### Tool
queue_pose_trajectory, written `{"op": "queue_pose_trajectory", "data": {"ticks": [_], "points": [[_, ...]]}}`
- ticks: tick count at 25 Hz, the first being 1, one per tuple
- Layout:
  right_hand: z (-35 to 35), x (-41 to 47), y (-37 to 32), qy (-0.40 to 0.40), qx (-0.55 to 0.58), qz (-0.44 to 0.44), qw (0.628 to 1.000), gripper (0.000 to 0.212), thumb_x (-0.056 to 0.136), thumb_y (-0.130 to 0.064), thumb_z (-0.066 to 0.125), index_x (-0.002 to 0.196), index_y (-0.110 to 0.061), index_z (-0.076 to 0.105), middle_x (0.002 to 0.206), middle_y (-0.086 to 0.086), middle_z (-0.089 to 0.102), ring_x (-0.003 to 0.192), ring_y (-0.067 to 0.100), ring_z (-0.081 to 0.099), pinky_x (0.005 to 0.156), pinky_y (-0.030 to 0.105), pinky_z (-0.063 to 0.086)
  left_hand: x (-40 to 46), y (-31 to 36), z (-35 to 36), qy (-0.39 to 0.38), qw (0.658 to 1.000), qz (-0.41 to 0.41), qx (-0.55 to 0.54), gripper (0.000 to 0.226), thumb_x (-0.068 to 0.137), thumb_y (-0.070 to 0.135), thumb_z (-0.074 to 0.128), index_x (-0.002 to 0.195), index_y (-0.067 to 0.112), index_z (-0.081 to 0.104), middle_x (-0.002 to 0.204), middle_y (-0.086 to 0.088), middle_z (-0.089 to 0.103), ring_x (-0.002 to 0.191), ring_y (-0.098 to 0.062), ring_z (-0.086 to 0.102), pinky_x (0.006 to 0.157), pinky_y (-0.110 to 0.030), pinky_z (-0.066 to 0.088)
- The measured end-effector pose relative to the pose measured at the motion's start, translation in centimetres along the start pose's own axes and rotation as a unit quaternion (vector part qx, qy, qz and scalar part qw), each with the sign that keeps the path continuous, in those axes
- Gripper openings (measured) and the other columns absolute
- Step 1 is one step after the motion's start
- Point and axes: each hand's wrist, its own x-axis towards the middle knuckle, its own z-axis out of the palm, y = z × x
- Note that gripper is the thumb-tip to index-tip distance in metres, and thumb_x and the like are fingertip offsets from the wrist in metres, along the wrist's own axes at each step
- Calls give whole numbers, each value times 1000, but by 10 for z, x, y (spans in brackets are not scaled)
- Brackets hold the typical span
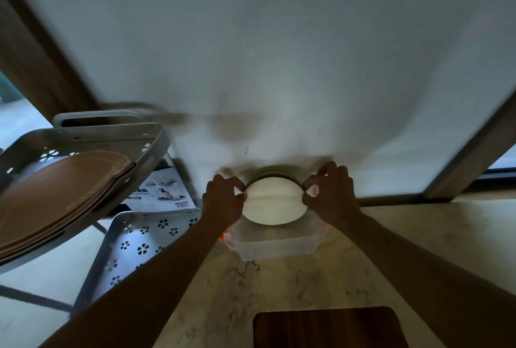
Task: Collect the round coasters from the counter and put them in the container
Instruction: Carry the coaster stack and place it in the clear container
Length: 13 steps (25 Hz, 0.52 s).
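Both my left hand (223, 199) and right hand (331, 194) pinch the coaster stack (272, 204) over the container (276, 247); uneven release could fan it onto the counter (418, 236).

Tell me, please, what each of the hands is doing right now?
Left hand: closed, pinching the left edge of the coaster stack.
Right hand: closed, pinching its right edge, above the container.

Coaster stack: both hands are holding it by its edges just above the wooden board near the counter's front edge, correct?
Not quite. The head view shows both the left hand and right hand pinching the coaster stack by its edges above the clear container, not the wooden board.
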Motion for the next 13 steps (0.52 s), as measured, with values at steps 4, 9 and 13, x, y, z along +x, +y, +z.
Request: {"op": "queue_pose_trajectory", "data": {"ticks": [4, 9, 13], "points": [[7, 2, -1, -22, 4, 29, 999, 24, 75, -37, 73, 95, -23, 71, 103, 6, 45, 101, 25, 42, 84, 37, 45, 1, -3, 7, 13, 999, -3, -38, 10, 85, 25, 68, 94, 24, 69, 96, -6, 45, 105, -32, 51, 90, -45, 46], [18, 6, -3, -15, 34, 67, 997, 25, 77, -31, 72, 99, -21, 70, 112, 9, 45, 106, 25, 38, 85, 33, 42, 6, -10, 15, 47, 997, -7, -56, 13, 82, 25, 71, 96, 23, 72, 104, -11, 50, 106, -31, 48, 89, -39, 44], [24, 8, -4, -8, 46, 81, 996, 25, 77, -26, 73, 101, -19, 70, 116, 11, 43, 111, 27, 36, 90, 33, 41, 8, -13, 22, 63, 996, -22, -52, 14, 81, 28, 73, 95, 26, 73, 105, -7, 49, 107, -26, 47, 85, -32, 37]]}}
